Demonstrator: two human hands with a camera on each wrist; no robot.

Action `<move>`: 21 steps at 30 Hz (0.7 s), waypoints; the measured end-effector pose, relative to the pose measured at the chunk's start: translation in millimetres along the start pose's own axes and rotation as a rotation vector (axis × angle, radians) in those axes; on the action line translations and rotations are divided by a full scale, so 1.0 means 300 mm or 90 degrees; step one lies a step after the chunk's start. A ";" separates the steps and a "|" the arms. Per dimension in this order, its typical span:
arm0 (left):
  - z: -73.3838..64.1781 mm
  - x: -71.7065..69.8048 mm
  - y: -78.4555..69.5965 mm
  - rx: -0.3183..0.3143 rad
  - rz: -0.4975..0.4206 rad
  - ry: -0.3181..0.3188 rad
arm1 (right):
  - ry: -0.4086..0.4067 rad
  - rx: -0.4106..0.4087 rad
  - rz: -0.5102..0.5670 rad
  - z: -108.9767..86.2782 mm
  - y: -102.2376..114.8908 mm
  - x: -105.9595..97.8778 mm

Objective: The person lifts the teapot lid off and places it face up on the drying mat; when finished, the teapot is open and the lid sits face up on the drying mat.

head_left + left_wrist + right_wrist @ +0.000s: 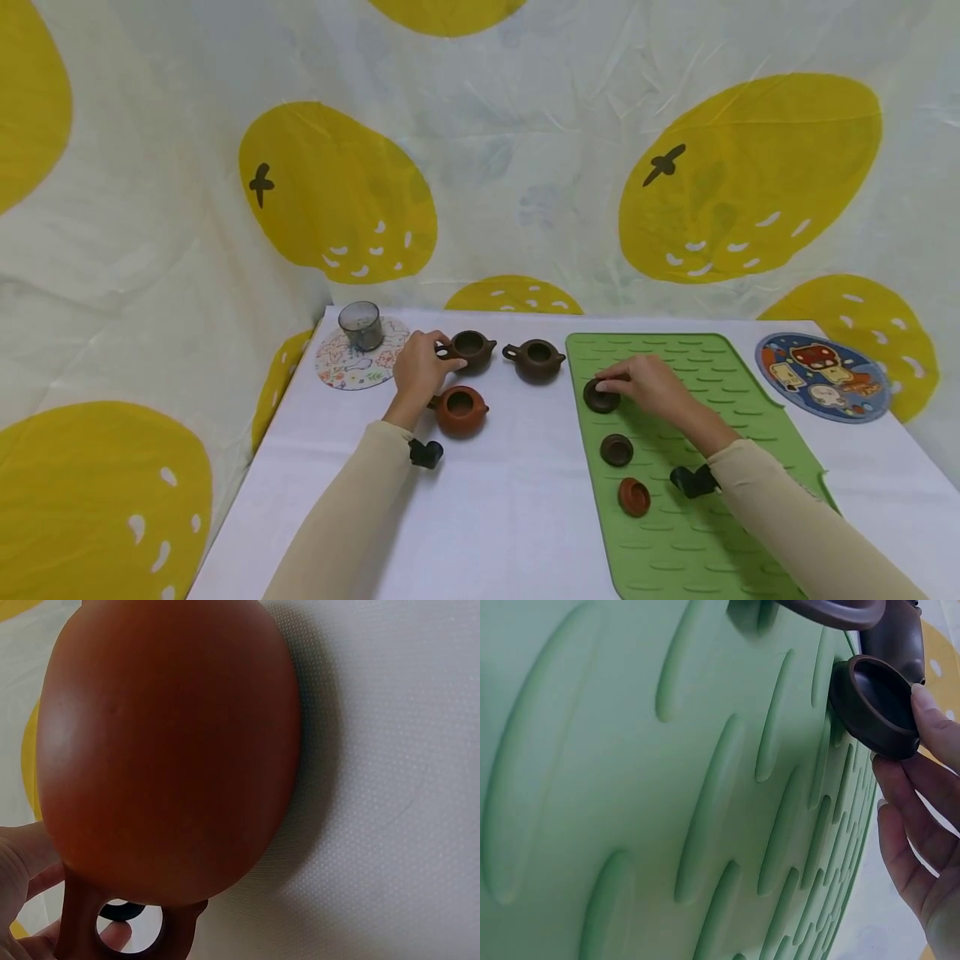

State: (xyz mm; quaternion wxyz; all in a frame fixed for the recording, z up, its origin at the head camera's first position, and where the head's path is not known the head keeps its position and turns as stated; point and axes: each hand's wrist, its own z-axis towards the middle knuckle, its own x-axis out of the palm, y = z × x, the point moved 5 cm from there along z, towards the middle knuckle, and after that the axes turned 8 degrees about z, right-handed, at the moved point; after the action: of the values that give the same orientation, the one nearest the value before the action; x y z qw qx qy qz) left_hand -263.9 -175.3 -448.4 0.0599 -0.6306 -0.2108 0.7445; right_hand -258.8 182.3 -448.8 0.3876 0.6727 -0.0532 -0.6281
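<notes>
At the far left of the table, my left hand (422,364) grips the handle of a dark brown teapot (477,357) that has no lid on it. Just in front of that pot stands a reddish clay teapot (460,412), which fills most of the left wrist view and hides much there. A second dark brown teapot (537,361), also lidless, is to the right. My right hand (651,385) pinches a dark lid (877,705) by its edge, its hollow side showing, at the green mat's left side. Closer to me on the mat lie a brown lid (617,450) and a reddish lid (634,497).
The green ridged mat (720,533) covers the right part of the white table. A grey see-through cup (361,325) stands on a round floral coaster (337,367) at the back left. A blue patterned round coaster (862,408) lies at the right. Patterned cloth hangs behind.
</notes>
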 end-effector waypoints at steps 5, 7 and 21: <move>-0.004 0.002 0.006 -0.005 0.001 0.006 | 0.004 0.006 0.006 -0.002 0.001 0.005; -0.006 0.002 0.007 -0.006 0.004 0.007 | 0.004 0.007 0.009 -0.003 0.003 0.007; -0.004 0.002 0.001 0.003 0.009 -0.008 | -0.016 -0.012 -0.035 -0.009 0.018 0.003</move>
State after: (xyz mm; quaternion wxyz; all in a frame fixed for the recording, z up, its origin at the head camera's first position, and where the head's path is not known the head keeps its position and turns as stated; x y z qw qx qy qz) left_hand -262.7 -175.0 -449.1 0.0546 -0.6272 -0.2048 0.7494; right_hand -254.1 179.3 -446.5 0.3760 0.6622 -0.0338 -0.6473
